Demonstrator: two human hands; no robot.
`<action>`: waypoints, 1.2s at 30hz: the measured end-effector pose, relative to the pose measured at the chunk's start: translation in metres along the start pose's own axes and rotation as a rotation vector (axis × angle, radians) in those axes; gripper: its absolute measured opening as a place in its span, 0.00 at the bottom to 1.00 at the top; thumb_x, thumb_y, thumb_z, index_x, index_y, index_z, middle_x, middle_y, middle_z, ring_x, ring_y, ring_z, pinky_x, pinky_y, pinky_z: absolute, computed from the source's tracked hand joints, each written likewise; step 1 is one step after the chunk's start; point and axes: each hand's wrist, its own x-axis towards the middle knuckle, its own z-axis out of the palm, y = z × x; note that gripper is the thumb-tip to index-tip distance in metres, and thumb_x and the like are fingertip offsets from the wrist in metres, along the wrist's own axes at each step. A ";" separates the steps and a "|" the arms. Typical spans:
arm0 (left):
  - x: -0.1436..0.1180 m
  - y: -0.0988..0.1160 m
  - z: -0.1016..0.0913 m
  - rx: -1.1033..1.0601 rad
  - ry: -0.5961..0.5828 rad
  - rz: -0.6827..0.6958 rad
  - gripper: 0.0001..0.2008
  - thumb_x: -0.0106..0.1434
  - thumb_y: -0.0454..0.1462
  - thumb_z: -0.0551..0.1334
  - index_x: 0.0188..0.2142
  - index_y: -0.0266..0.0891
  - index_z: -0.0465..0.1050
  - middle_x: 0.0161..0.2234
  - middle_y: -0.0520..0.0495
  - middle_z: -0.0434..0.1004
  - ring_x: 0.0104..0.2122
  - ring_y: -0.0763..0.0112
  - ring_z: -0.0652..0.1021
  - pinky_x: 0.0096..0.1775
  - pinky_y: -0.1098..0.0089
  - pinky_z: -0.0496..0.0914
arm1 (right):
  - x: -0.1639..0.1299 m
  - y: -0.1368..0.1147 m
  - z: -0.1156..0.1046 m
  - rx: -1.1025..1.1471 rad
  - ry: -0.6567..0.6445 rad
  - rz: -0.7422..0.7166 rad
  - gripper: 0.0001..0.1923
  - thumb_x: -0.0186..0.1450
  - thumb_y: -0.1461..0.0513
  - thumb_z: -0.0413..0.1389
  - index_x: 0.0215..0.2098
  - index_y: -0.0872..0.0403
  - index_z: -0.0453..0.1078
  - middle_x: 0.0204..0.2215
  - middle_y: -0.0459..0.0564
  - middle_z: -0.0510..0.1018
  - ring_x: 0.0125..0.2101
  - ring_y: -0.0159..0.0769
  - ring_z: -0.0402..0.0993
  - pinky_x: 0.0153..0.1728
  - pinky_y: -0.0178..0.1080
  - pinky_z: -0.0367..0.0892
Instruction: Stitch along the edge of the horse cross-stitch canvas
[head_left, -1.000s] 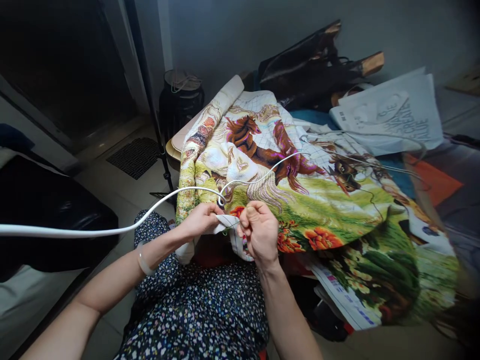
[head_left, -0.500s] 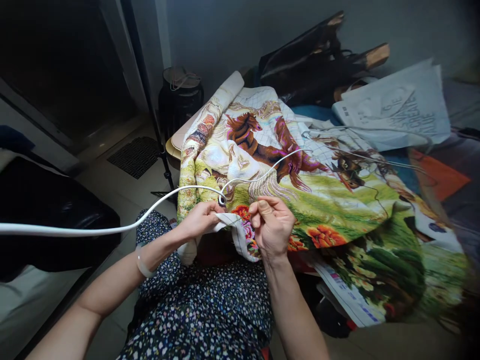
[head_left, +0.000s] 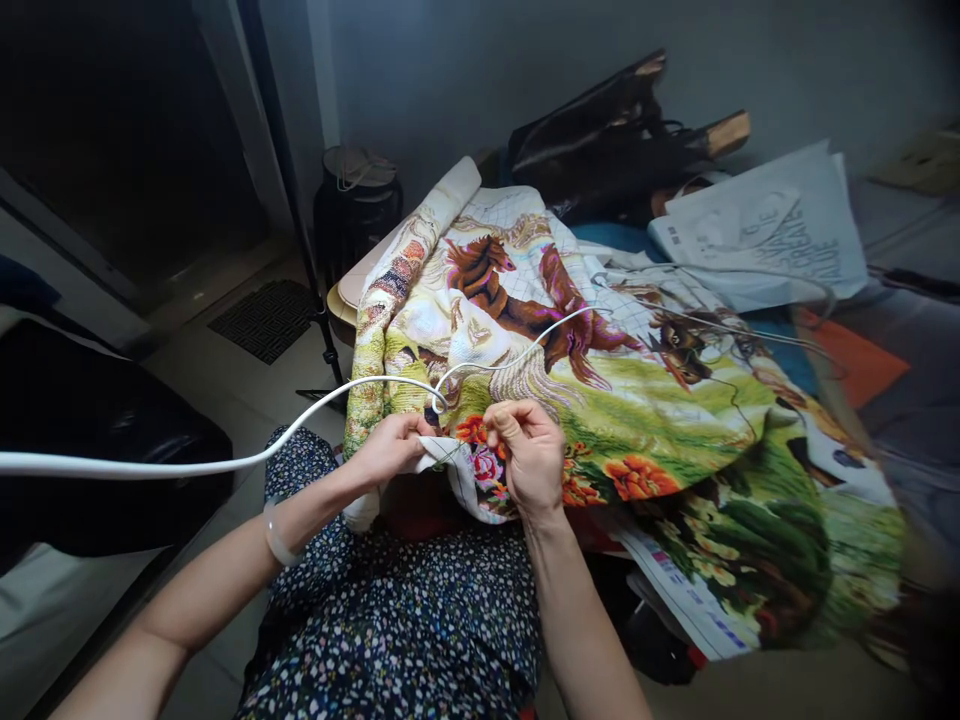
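Embroidery (head_left: pixel 630 400) lies crossed by white cord (head_left: pixel 225 466).

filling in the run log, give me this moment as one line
left hand: pinching patterned cloth | right hand: curled near cloth, contents unclear | white cord: curves across view

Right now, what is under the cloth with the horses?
At the left, a pale rounded board shows beneath the cloth; a white printed strip juts out below its near edge. Whatever lies under the middle is covered, so I cannot tell.
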 end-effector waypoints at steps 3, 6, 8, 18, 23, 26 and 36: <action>0.001 -0.001 0.001 -0.001 0.001 0.020 0.11 0.46 0.37 0.58 0.30 0.32 0.64 0.24 0.50 0.65 0.22 0.79 0.64 0.24 0.78 0.56 | -0.003 0.003 0.000 -0.055 0.016 -0.059 0.09 0.65 0.62 0.54 0.30 0.60 0.62 0.26 0.47 0.69 0.20 0.23 0.62 0.22 0.30 0.58; 0.000 -0.002 0.000 0.083 0.010 0.068 0.11 0.50 0.36 0.57 0.33 0.33 0.66 0.25 0.50 0.66 0.23 0.80 0.64 0.24 0.79 0.56 | -0.004 0.003 0.001 -0.056 0.122 -0.116 0.10 0.67 0.60 0.52 0.31 0.60 0.59 0.26 0.47 0.70 0.19 0.24 0.63 0.21 0.31 0.59; -0.004 -0.001 -0.001 0.144 -0.004 0.118 0.14 0.52 0.35 0.55 0.40 0.35 0.67 0.27 0.51 0.68 0.24 0.80 0.65 0.24 0.80 0.56 | -0.001 0.000 0.000 -0.038 0.238 -0.137 0.12 0.67 0.59 0.52 0.32 0.59 0.57 0.26 0.48 0.70 0.18 0.26 0.63 0.19 0.32 0.59; -0.005 0.009 0.001 0.166 -0.032 0.112 0.15 0.52 0.31 0.53 0.40 0.35 0.69 0.27 0.51 0.67 0.23 0.82 0.63 0.24 0.81 0.55 | -0.002 -0.025 0.002 0.321 0.147 0.187 0.22 0.63 0.53 0.56 0.30 0.56 0.48 0.15 0.38 0.54 0.11 0.21 0.43 0.12 0.26 0.43; -0.003 0.010 0.002 0.096 -0.034 0.117 0.13 0.51 0.33 0.55 0.38 0.34 0.67 0.28 0.50 0.68 0.25 0.81 0.65 0.25 0.80 0.56 | 0.009 -0.026 -0.002 0.369 0.065 0.254 0.19 0.60 0.57 0.60 0.31 0.57 0.53 0.15 0.38 0.48 0.13 0.21 0.41 0.14 0.27 0.41; -0.003 0.012 0.004 0.018 -0.047 0.112 0.15 0.48 0.33 0.55 0.38 0.33 0.65 0.28 0.50 0.68 0.25 0.79 0.66 0.26 0.78 0.58 | 0.019 -0.025 -0.005 0.433 0.206 0.191 0.26 0.56 0.57 0.63 0.26 0.57 0.47 0.14 0.38 0.45 0.13 0.20 0.39 0.13 0.28 0.40; -0.006 0.012 0.002 -0.054 -0.028 0.048 0.11 0.46 0.34 0.56 0.28 0.28 0.71 0.21 0.49 0.63 0.20 0.81 0.60 0.23 0.78 0.51 | -0.007 -0.017 -0.009 -0.320 -0.249 -0.092 0.05 0.62 0.63 0.57 0.34 0.57 0.64 0.21 0.44 0.61 0.19 0.23 0.53 0.19 0.29 0.51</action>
